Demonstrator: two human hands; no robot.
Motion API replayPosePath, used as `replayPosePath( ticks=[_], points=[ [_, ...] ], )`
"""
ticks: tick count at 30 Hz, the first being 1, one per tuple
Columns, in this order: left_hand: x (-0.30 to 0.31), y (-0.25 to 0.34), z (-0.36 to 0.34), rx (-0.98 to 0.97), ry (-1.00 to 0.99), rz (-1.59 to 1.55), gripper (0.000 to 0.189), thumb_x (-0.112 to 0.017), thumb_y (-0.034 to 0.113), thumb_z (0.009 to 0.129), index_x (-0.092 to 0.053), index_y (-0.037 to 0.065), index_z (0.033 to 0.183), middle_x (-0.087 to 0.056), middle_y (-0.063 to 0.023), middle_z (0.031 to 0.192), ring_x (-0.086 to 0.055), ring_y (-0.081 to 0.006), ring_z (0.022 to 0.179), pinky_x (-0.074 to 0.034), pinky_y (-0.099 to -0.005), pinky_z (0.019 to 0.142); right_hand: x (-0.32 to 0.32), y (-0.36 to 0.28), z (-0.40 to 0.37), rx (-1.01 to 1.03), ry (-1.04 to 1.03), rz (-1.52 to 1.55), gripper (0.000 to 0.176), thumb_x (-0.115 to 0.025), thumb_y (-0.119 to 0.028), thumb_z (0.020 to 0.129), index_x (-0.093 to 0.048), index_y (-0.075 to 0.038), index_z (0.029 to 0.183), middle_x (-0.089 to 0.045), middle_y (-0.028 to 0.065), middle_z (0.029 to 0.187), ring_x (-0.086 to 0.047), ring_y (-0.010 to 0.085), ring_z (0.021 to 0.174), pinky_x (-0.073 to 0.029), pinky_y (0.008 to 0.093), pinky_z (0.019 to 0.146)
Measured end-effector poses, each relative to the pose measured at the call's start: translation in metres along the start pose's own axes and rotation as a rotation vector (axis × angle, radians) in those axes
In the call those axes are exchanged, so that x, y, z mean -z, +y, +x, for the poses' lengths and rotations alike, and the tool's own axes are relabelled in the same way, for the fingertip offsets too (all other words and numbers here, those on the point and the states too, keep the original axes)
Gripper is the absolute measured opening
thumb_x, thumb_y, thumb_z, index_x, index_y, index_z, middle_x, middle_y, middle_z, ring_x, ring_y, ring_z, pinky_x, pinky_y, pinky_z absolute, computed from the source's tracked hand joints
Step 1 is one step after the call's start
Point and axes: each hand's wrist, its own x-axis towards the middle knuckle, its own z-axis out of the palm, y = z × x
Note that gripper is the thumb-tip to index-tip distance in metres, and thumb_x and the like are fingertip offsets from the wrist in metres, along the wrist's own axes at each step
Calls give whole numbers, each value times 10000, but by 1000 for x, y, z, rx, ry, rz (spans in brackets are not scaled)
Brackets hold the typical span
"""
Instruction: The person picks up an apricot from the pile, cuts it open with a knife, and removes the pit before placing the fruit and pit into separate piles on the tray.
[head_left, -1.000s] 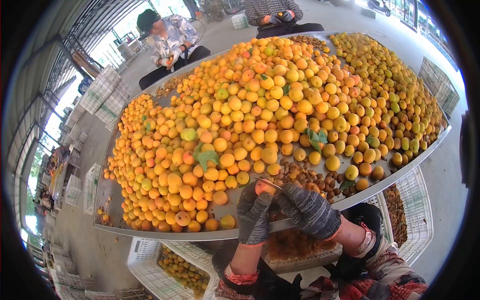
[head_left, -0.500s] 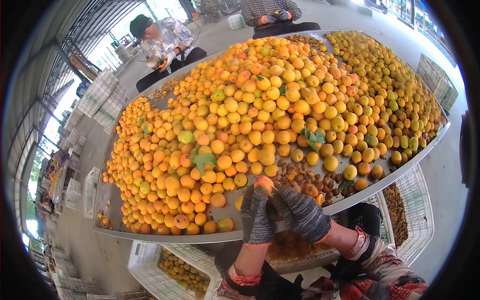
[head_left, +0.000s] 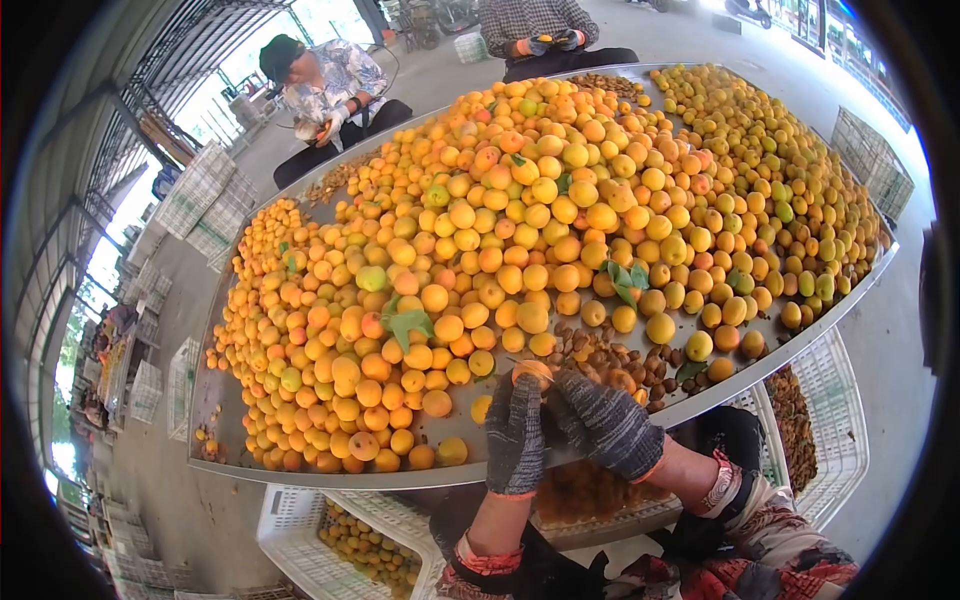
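Both of my hands wear dark grey knitted gloves and meet over the near edge of the metal table (head_left: 330, 476). My left hand (head_left: 515, 435) is closed around an apricot (head_left: 533, 372), whose orange top shows above the fingers. Close on its right, my right hand (head_left: 612, 428) has its fingers bent together toward that apricot; anything within them is hidden. Just beyond the right hand lie brown apricot pits (head_left: 600, 350) and a few torn fruit pieces. A large heap of whole apricots (head_left: 460, 240) spreads over the table, with some green leaves (head_left: 408, 325) among them.
White crates stand below the near edge, one with apricots (head_left: 365, 545), another with brownish pieces (head_left: 790, 420). Orange-brown pieces (head_left: 590, 490) lie in a container under my hands. Across the table sit two people (head_left: 335, 85) (head_left: 540, 30) handling fruit. Stacked crates (head_left: 205, 200) stand left.
My hands stay in nearly the same place. The right fingers have shifted slightly, and the apricot in my left hand shows a smoother, rounder orange side.
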Motion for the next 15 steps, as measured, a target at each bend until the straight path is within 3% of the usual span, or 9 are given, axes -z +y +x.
replayPosePath(
  ticks=[1, 3, 7, 9, 13, 15],
  points=[
    [-1, 1, 0, 0, -1, -1, 252, -559, 228, 866, -564, 25, 1016, -557, 10, 879, -476, -65, 760, -380, -184, 647, 3, -1, 1, 0, 0, -1, 317, -530, -47, 832, -491, -9, 1144, -597, 140, 962, -601, 287, 858, -479, 336, 719],
    [-3, 6, -1, 74, -59, -96, 251, -559, 229, 867, -565, 25, 1013, -556, 8, 871, -475, -60, 755, -382, -190, 649, 11, -5, 5, -188, -164, 130, 330, -539, -28, 821, -489, -4, 1146, -590, 147, 990, -595, 280, 888, -476, 337, 736],
    [3, -10, 5, -61, -75, 24, 250, -565, 226, 861, -565, 27, 1013, -557, 6, 873, -482, -63, 756, -389, -202, 635, -2, 3, -1, -73, -93, 253, 357, -554, -15, 802, -482, 2, 1152, -574, 165, 1037, -579, 301, 936, -477, 348, 774],
    [6, -18, 3, -260, -58, 121, 247, -571, 218, 853, -564, 22, 1003, -565, -7, 863, -495, -66, 758, -402, -214, 630, -3, 2, -6, -295, 11, 892, 345, -565, -15, 794, -498, 9, 1132, -558, 180, 1078, -560, 334, 975, -470, 351, 822],
    [9, -20, 2, -274, -131, 180, 251, -565, 226, 854, -560, 14, 987, -568, -22, 814, -502, -74, 726, -408, -216, 626, 17, 4, -3, -497, -191, 992, 329, -566, -31, 810, -510, 13, 1131, -551, 189, 1093, -557, 328, 993, -454, 348, 856],
    [3, -15, 5, -106, -80, 156, 222, -556, 163, 856, -565, -10, 995, -593, -78, 865, -561, -136, 752, -467, -303, 614, 11, 19, -5, 171, -28, 288, 319, -586, -51, 812, -529, 4, 1122, -565, 180, 1066, -564, 286, 992, -464, 345, 829]
  ],
)
